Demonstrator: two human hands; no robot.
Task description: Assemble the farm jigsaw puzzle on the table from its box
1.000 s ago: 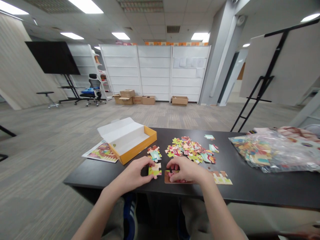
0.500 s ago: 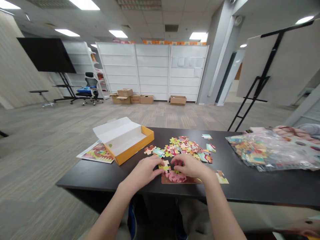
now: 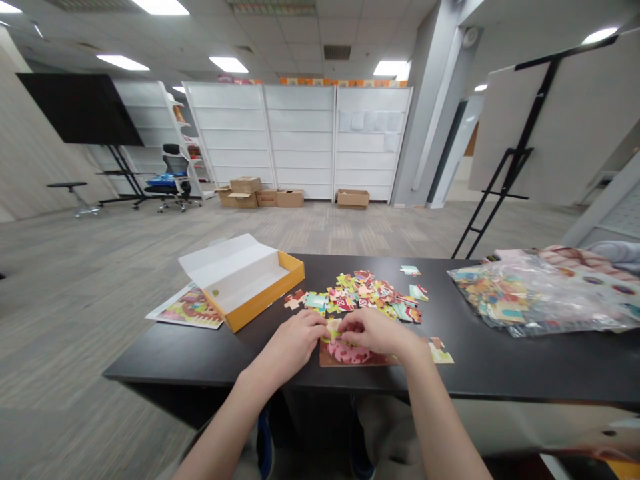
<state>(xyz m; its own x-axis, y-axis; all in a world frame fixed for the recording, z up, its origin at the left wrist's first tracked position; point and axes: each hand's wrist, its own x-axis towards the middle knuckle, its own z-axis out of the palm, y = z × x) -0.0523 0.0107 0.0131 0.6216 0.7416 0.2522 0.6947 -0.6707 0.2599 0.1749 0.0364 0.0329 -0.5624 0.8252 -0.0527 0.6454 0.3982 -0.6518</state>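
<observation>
A partly joined jigsaw puzzle (image 3: 346,353), with a pink spotted shape and a brown lower border, lies near the table's front edge. At its upper left is a yellow-green puzzle piece (image 3: 333,327). My left hand (image 3: 299,339) pinches the left side of that piece with bent fingers. From the right, my right hand (image 3: 377,332) has its thumb and fingertips closed at the same piece, and its palm and wrist hide part of the joined section. Just beyond both hands spreads a heap of loose puzzle pieces (image 3: 370,293).
An open yellow box (image 3: 265,297) with a white inside stands at the left, over a printed picture sheet (image 3: 193,308). Stray pieces (image 3: 411,271) lie beyond the heap. Joined light pieces (image 3: 441,351) sit right of my wrist. A clear plastic bag (image 3: 530,300) of pieces covers the right side.
My right hand has moved left, and its fingertips now meet the yellow-green piece beside my left hand. The view has shifted slightly.
</observation>
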